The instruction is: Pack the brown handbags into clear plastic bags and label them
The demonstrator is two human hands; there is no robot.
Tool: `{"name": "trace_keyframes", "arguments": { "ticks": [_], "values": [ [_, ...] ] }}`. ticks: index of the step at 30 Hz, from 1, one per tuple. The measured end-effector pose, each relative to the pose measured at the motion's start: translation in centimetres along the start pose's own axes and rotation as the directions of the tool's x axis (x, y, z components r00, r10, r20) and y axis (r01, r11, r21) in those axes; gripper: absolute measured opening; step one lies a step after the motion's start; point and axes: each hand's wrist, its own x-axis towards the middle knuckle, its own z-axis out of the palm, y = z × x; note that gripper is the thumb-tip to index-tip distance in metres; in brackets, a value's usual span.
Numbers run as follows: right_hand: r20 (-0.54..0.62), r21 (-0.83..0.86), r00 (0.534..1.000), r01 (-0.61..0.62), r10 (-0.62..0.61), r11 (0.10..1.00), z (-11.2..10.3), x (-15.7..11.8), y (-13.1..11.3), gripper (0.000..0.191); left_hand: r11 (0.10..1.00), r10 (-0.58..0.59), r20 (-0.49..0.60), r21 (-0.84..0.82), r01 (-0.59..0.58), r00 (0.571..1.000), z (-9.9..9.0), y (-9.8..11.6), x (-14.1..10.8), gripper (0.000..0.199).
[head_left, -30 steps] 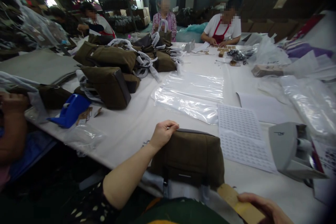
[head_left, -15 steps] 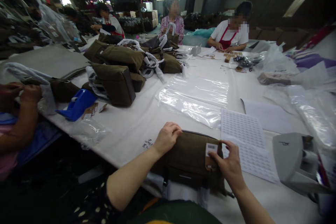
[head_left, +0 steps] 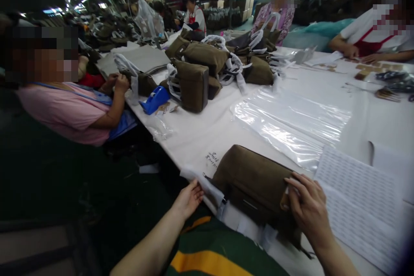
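Right grip point(head_left: 308, 207) curls closed around the end of an olive canvas bag point(head_left: 252, 185), fingers pressed over a tan tag point(head_left: 285, 201). Left grip point(head_left: 189, 200) sits open at the bag's other end, fingertips just against a strip of white tissue paper point(head_left: 201, 184) sticking out there. That bag lies at the near edge of the white desk point(head_left: 200, 138), just beside a printed label sheet point(head_left: 357, 194) whose rows are too small for me to read on this feed. Handwritten characters point(head_left: 212, 158) mark the desk beside the bag, also illegible from here. Farther out I count at least six olive bags point(head_left: 192, 86) heaped with white handles, one blue tape dispenser point(head_left: 155, 99) and a clear plastic sheet point(head_left: 287, 125). At least four co-workers sit along the desk, including one in a pink shirt point(head_left: 64, 112) and one in a red apron point(head_left: 371, 47). Cartons point(head_left: 244, 4) stand on shelving at the back of the dim workshop.
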Motion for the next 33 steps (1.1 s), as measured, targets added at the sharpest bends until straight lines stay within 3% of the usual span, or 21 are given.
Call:
{"name": "trace_keyframes", "arguments": {
  "ticks": [4, 6, 7, 10, 12, 13, 15, 17, 18, 19, 20, 22, 27, 33],
  "values": [
    [-0.015, -0.004, 1.000, 0.017, -0.017, 1.000, 0.2, -0.3, 0.3, 0.024, 0.988, 0.149, 0.016, -0.054, -0.148, 0.989, 0.8, -0.5, -0.8, 0.016],
    [-0.011, -0.015, 1.000, 0.024, -0.024, 1.000, 0.3, -0.3, 0.3, 0.025, 0.940, 0.337, 0.110, 0.008, -0.340, 0.935, 0.9, -0.2, -2.1, 0.021],
    [-0.011, -0.021, 1.000, 0.025, -0.025, 0.999, 0.3, -0.3, 0.3, 0.025, 0.887, 0.434, 0.194, 0.079, -0.455, 0.880, 1.2, 0.0, -2.7, 0.023],
    [-0.011, -0.048, 1.000, 0.026, -0.027, 0.999, 0.3, -0.3, 0.1, 0.027, 0.572, 0.561, 0.489, 0.356, -0.739, 0.668, 4.3, 0.4, -3.4, 0.021],
    [-0.005, -0.084, 1.000, 0.028, -0.028, 0.996, 0.3, -0.3, -0.1, 0.030, 0.316, 0.590, 0.585, 0.467, -0.826, 0.557, 7.6, 0.4, -2.7, 0.024],
    [0.003, -0.112, 1.000, 0.025, -0.025, 0.993, 0.3, -0.3, -0.3, 0.032, 0.185, 0.641, 0.598, 0.487, -0.853, 0.481, 9.2, 0.3, -2.2, 0.030],
    [0.017, -0.186, 1.000, 0.013, -0.010, 0.982, 0.2, -0.3, -0.7, 0.035, -0.076, 0.747, 0.610, 0.474, -0.877, 0.265, 11.9, 0.0, -1.2, 0.038],
    [0.033, -0.272, 0.999, 0.002, 0.007, 0.962, 0.2, -0.3, -1.4, 0.034, -0.339, 0.691, 0.722, 0.365, -0.867, 0.035, 13.3, -0.2, -0.8, 0.027],
    [0.044, -0.316, 0.999, -0.003, 0.017, 0.949, 0.3, -0.2, -1.8, 0.033, -0.441, 0.584, 0.811, 0.279, -0.853, -0.037, 13.6, -0.2, -0.9, 0.021],
    [0.059, -0.354, 0.998, -0.005, 0.027, 0.935, 0.3, -0.1, -2.2, 0.032, -0.505, 0.458, 0.886, 0.194, -0.841, -0.071, 13.8, -0.1, -1.1, 0.023],
    [0.076, -0.384, 0.996, -0.005, 0.037, 0.923, 0.3, 0.0, -2.6, 0.032, -0.538, 0.347, 0.935, 0.134, -0.832, -0.074, 14.0, 0.2, -1.3, 0.028],
    [0.119, -0.407, 0.991, -0.004, 0.058, 0.913, 0.4, 0.4, -3.2, 0.036, -0.578, 0.231, 0.973, 0.112, -0.808, -0.030, 14.5, 0.7, -1.8, 0.031],
    [0.231, -0.357, 0.968, -0.008, 0.096, 0.934, 0.8, 1.3, -3.2, 0.050, -0.718, 0.064, 0.996, 0.090, -0.690, 0.064, 16.7, 1.2, -0.6, 0.054],
    [0.300, -0.393, 0.947, 0.014, 0.114, 0.919, 2.7, 1.6, -1.7, 0.056, -0.763, -0.014, 0.990, 0.082, -0.641, 0.143, 17.8, 0.3, 2.6, 0.058]
  ]
}}
